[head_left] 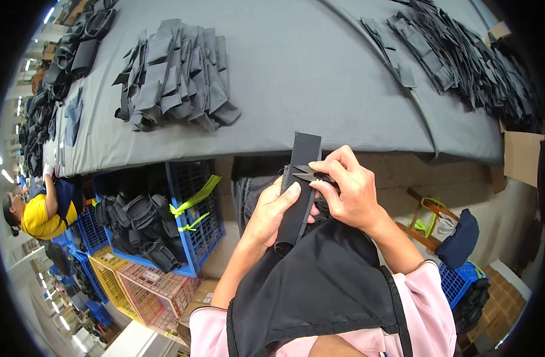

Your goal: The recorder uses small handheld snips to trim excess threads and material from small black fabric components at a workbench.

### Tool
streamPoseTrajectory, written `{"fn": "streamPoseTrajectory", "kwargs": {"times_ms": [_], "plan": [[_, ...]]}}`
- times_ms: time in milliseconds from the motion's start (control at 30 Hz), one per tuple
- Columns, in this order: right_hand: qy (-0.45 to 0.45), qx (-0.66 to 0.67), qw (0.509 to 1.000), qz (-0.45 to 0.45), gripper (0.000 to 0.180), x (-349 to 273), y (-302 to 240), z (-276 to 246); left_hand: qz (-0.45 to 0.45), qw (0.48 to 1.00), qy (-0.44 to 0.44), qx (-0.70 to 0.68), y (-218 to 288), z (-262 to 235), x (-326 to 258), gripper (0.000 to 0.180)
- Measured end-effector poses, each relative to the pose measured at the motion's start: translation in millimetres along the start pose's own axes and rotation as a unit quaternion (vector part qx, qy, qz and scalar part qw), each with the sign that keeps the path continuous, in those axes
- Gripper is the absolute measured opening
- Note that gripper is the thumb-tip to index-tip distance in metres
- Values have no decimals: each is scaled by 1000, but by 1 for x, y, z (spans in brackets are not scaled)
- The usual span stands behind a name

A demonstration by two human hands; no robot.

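My left hand (265, 215) grips a long black fabric strip (306, 149), with the thumb on its face and fingertips showing past its right edge. The strip stands lengthwise before me, its far end close to the table's front edge. In my right hand (354, 189) is a pair of dark thread snips (308, 173), pinched between thumb and fingers. Their pointed blades lie across the strip, just above my left thumb. Loose threads show at the strip's left edge. Whether the blades have a thread between them cannot be made out.
A grey-covered table (284, 71) carries a stack of dark fabric pieces (177, 77) and a larger pile (457, 59) at right. Left below stands a blue crate (192, 238) of black pouches. A wooden stool (424, 220) stands right; a person in yellow (43, 211) works far left.
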State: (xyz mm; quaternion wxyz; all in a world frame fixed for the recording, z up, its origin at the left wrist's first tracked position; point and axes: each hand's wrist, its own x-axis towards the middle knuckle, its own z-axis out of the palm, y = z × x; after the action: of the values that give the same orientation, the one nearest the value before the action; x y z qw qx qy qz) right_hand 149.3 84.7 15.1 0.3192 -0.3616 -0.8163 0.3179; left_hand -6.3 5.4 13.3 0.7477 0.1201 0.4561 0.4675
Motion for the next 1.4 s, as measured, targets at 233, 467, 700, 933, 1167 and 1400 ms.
{"fn": "streamPoseTrajectory", "kwargs": {"times_ms": [233, 467, 700, 933, 1167, 1400], "plan": [[15, -59, 997, -55, 23, -4, 5, 5, -10, 1000, -27, -5, 0, -2, 1, 45], [-42, 483, 812, 324, 21, 21, 25, -2, 18, 993, -115, -23, 7, 4, 9, 66], [0, 426, 852, 304, 20, 12, 15, -2, 50, 983, -165, -61, 10, -2, 25, 52], [44, 122, 981, 144, 19, 9, 12, -14, 36, 978, -176, -104, 9, -2, 26, 74], [28, 236, 955, 179, 14, 16, 10, -10, 38, 990, -130, -38, 8, -1, 21, 73], [87, 354, 913, 186, 10, 11, 12, -8, 30, 994, -74, 71, 14, 6, 18, 69]]}}
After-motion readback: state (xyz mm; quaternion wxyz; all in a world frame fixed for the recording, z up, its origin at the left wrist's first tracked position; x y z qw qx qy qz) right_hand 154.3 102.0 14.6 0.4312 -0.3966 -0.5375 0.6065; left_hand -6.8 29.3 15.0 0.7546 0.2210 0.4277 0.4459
